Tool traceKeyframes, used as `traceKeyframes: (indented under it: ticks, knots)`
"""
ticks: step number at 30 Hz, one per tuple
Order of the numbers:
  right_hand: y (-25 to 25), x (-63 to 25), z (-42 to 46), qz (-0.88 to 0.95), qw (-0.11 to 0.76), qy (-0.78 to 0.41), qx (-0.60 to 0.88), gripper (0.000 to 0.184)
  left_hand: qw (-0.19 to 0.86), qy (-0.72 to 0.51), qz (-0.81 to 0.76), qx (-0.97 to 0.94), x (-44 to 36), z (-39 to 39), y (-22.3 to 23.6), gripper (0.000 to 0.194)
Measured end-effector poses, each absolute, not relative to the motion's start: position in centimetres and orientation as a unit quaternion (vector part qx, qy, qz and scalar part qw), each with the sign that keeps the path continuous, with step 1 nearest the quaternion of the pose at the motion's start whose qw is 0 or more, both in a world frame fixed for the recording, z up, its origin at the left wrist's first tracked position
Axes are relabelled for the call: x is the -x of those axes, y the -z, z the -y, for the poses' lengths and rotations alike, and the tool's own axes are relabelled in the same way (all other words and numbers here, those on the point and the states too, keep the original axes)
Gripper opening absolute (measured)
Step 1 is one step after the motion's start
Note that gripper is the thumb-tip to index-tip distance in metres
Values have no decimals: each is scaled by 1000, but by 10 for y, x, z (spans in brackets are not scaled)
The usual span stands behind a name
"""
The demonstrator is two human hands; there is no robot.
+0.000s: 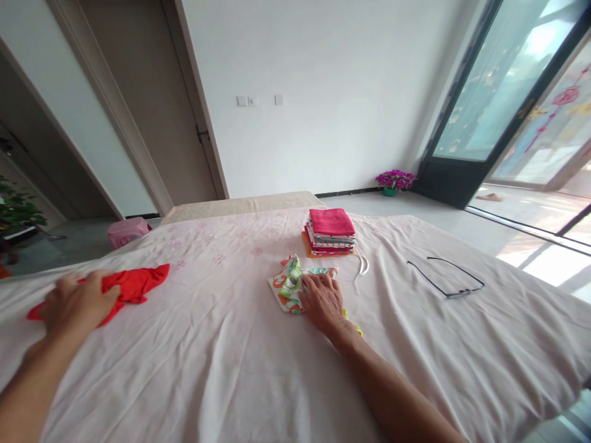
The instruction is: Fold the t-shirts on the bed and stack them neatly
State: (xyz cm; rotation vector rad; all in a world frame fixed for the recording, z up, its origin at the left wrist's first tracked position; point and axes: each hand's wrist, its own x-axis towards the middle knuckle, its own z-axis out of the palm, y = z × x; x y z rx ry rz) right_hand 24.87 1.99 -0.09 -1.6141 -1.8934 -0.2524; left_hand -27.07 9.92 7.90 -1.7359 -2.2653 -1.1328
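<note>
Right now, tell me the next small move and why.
Probably smooth out the patterned cloth with the right hand: it lies crumpled under that hand, near a neat folded stack, while the left hand is on the red cloth.

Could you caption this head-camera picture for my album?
Left hand on a red cloth, right hand on a patterned cloth, with a folded stack and eyeglasses on the pale sheet.
</note>
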Motion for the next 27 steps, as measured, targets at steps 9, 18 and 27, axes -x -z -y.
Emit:
traceKeyframes:
  ticks: [9, 18, 27]
  knots:
    - [9, -249, -24, 762, 381, 25, 523, 21, -354, 312, 545, 693, 36, -68, -4, 41]
    - [12, -238, -19, 726, 540, -72, 421, 28, -335, 390, 528, 676, -32, -63, -7, 25]
    - [2, -256, -24, 698, 496, -79, 511, 22, -266, 357, 663, 602, 88, -70, -25, 14]
